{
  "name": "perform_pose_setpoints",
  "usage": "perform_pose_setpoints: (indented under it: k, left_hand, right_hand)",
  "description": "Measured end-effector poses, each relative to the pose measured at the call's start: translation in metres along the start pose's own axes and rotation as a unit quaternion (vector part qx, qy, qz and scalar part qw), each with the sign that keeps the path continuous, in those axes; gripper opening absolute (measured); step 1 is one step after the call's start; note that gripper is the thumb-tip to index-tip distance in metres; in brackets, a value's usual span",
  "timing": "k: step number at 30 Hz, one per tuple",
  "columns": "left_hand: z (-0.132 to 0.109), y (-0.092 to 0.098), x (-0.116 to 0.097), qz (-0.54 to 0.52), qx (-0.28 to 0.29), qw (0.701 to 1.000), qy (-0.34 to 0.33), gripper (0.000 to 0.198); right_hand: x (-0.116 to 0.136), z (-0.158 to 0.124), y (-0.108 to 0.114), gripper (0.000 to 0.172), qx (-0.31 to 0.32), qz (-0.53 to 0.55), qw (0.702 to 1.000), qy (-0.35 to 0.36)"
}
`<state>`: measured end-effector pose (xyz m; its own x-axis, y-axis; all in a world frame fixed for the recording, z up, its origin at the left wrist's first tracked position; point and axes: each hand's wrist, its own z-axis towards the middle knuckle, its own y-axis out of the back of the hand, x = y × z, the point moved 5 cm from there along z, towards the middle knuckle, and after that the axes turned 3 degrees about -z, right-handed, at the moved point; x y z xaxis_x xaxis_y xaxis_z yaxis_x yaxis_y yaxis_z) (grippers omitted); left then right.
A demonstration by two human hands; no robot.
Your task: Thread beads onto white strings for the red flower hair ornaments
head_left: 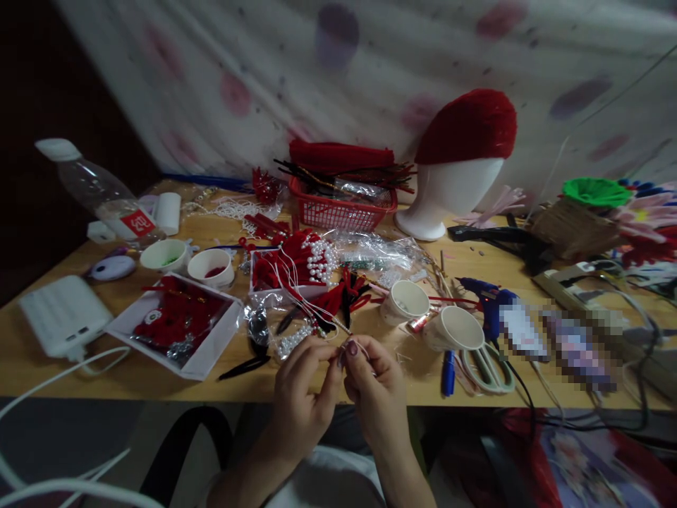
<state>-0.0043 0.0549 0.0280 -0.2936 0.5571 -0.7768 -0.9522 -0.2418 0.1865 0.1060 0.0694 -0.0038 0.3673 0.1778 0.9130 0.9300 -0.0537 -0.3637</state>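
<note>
Backdrop cloth [264, 70] is white with blurred pink and purple blotches; the tabletop [32, 360] is plain tan wood. Red is recorded on the mesh basket [338, 208], the fuzzy cap [468, 127] over a white mannequin head [449, 194], the pieces in the white tray [209, 356], and the label of a clear, white-capped bottle [106, 194]. The paper cups [405, 300], power bank [63, 314], pearl beads [322, 257] and cords [317, 310] are white, the glue gun [486, 296] and pen [448, 372] blue, one flower [595, 190] green, and the right hand [375, 395] has a dark maroon thumbnail.

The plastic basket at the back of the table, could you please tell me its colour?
The basket is red; head view shows it best.
</note>
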Motion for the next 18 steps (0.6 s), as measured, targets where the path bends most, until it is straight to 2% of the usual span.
perform_pose_setpoints:
  k: [7, 10, 13, 18]
  left_hand:
    - [-0.009, -0.002, 0.014, -0.091, 0.034, 0.992, 0.083, 0.015]
    - [-0.011, 0.001, 0.018, -0.137, 0.009, 0.984, 0.112, 0.015]
    - [-0.008, 0.008, 0.017, -0.166, -0.03, 0.98, 0.109, 0.016]
    - [-0.001, 0.014, 0.012, -0.152, -0.041, 0.983, 0.098, 0.006]
  right_hand:
    - [0.004, -0.002, 0.002, 0.044, 0.005, -0.058, 0.998, 0.035]
    - [0.009, -0.004, 0.004, 0.04, -0.012, -0.11, 0.991, 0.078]
    - [0.013, -0.008, 0.003, 0.033, -0.034, -0.147, 0.981, 0.126]
    - [0.009, -0.014, -0.001, 0.024, -0.025, -0.142, 0.979, 0.143]
